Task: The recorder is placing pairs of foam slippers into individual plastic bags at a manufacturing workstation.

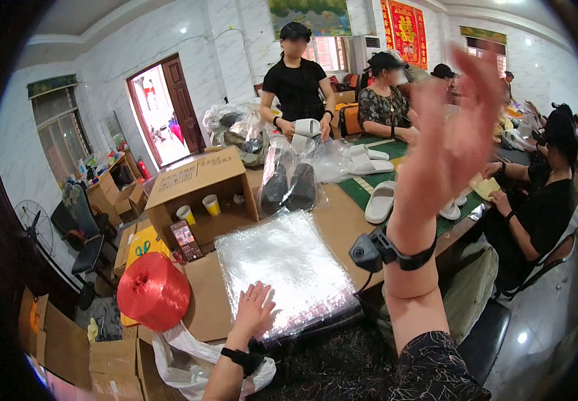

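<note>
A red banner [407, 35] hangs on the wall far beyond the right hand [452, 130], and it carries gold writing, one big character above all! Closer in, the cardboard box [199, 175] lies open-sided ahead of the left hand [254, 309] and to its left, dark print and a printed panel across its top. And here's the stack of plastic bags [289, 260], clear and shiny, right under the left hand, running ahead of it and across to its right. The left hand lies palm down on the near left part, fingers spread! The right hand is up high, blurred, thumb and fingers parted, well apart from both the bags and the other hand. Left of the left hand sits a fat spool of red twine [153, 292]. A pale slipper [380, 202] lies just left of the right forearm. Smaller still, a phone [186, 240] leans by the box, screen lit, its writing too small to read. Two yellow-and-white cups [211, 205] stand inside the box.
</note>
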A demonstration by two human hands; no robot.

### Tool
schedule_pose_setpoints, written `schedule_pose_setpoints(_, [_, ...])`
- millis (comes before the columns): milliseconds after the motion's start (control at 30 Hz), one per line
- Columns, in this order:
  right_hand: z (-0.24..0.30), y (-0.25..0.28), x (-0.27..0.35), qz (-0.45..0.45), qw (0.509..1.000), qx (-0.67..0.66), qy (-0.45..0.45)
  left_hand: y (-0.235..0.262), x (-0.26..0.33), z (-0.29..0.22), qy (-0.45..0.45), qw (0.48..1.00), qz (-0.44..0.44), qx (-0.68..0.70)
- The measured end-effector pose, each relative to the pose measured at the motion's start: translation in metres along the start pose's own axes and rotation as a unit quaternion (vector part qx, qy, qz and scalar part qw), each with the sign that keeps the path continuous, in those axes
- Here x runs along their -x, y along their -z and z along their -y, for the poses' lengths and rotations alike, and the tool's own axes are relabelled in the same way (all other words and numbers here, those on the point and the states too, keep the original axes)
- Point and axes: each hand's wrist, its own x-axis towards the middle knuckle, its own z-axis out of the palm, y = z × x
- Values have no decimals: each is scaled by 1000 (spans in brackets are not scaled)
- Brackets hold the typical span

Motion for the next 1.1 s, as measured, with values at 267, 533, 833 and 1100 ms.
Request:
schedule_pose_setpoints(267, [-42, -59, 36, 21, 999, 21, -34, -20, 7, 3, 1, 997, -68, 37])
schedule_pose_setpoints(533, [51, -5, 170, 293, 866, -183, -361, -15, 15, 11, 15, 998, -59, 27])
schedule_pose_setpoints(833, [99, 126, 324, 527, 523, -122, -659, -6, 4, -6, 34, 998, -33, 35])
schedule_pose_setpoints(1100, [-13, 240, 123, -176, 871, 106, -447, -9, -1, -1, 9, 997, -60, 40])
